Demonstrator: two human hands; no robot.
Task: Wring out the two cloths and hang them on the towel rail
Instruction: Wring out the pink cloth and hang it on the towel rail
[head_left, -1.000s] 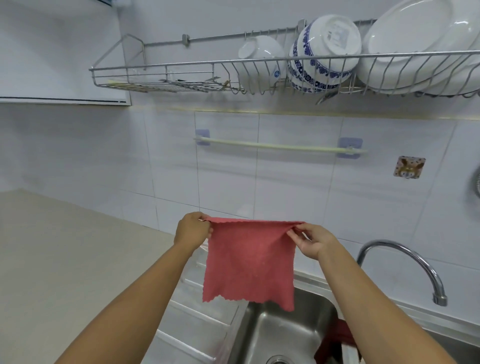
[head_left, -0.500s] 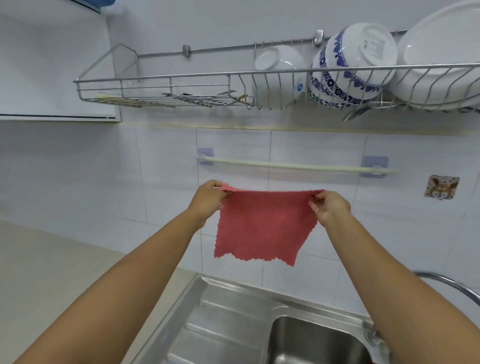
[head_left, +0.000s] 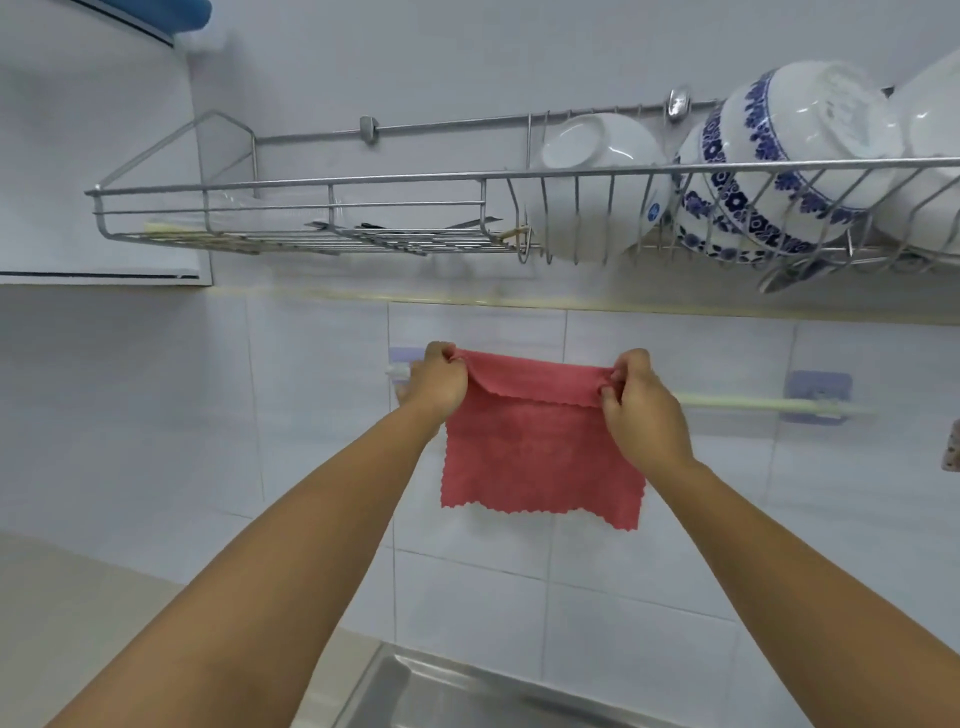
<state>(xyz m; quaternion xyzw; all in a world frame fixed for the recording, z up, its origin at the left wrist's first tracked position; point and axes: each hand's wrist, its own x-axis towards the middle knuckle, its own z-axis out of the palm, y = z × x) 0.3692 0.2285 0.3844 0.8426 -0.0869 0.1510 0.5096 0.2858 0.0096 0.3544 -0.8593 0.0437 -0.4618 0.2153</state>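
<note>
A red cloth (head_left: 540, 457) with scalloped edges hangs spread flat against the tiled wall. Its top edge is folded forward over the left part of the pale towel rail (head_left: 737, 401). My left hand (head_left: 437, 382) pinches the cloth's upper left corner at the rail's left end. My right hand (head_left: 639, 400) pinches the upper right corner. The rail's right stretch shows bare up to its lilac bracket (head_left: 818, 392). No second cloth is in view.
A wire dish rack (head_left: 322, 187) hangs above the rail, holding a white bowl (head_left: 597, 176), blue-patterned bowls (head_left: 769, 176) and utensils. The steel sink's edge (head_left: 415, 691) shows at the bottom, the beige counter (head_left: 62, 623) at lower left.
Both hands lifted the spread cloth from above the sink up to the rail, and its top edge now folds over the rail. The view tilted upward.
</note>
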